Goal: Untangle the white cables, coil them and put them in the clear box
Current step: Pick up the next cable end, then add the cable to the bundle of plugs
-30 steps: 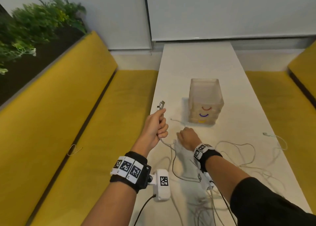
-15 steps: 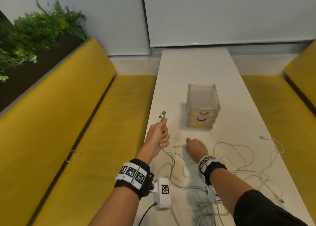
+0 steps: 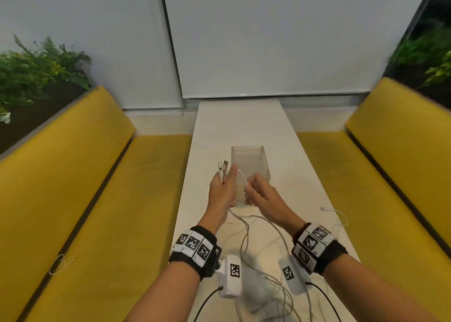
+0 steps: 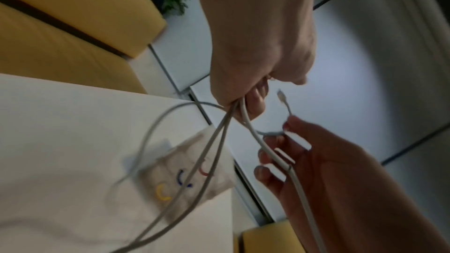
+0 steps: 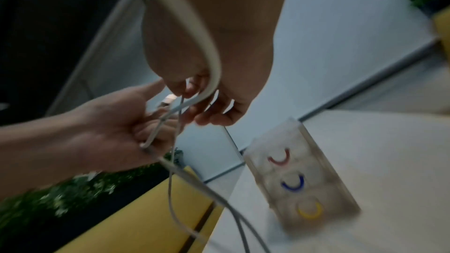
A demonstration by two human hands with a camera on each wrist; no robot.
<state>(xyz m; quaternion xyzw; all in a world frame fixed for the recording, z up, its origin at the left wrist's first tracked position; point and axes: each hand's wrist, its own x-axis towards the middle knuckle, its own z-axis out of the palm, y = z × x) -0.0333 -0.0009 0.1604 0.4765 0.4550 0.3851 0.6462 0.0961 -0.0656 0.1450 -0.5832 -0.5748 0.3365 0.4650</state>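
White cables (image 3: pixel 246 226) run up from a loose tangle on the near end of the table (image 3: pixel 244 126) into both raised hands. The left hand (image 3: pixel 223 190) grips several strands in its curled fingers; two connector ends (image 3: pixel 223 166) stick up above its knuckles, one metallic, one white. In the left wrist view, three strands leave the underside of this fist and drop toward the table. The right hand (image 3: pixel 262 194) is held just beside the left, the two hands near each other but not touching. Its thumb and forefinger pinch a thin white strand that arcs across to the left hand; in the left wrist view a short end with a small plug (image 4: pixel 282 99) stands up from that pinch, while a thicker strand lies across the remaining, loosely spread fingers (image 4: pixel 270 161).

Both hands hover above the table, directly in front of the clear box (image 3: pixel 249 160). The box stands upright near the middle of the table, open at the top, and partly hidden by the hands in the head view. The wrist views show red, blue and yellow curved marks (image 5: pixel 292 184) on its front face. No cable is visible inside it, though motion blur limits certainty.

One more cable end (image 3: pixel 335 214) lies apart near the right table edge. Yellow benches (image 3: pixel 97 199) flank the table on both sides, with green plants (image 3: pixel 36 72) behind their backrests. A thin loop of string (image 3: pixel 59 264) lies on the left bench seat.
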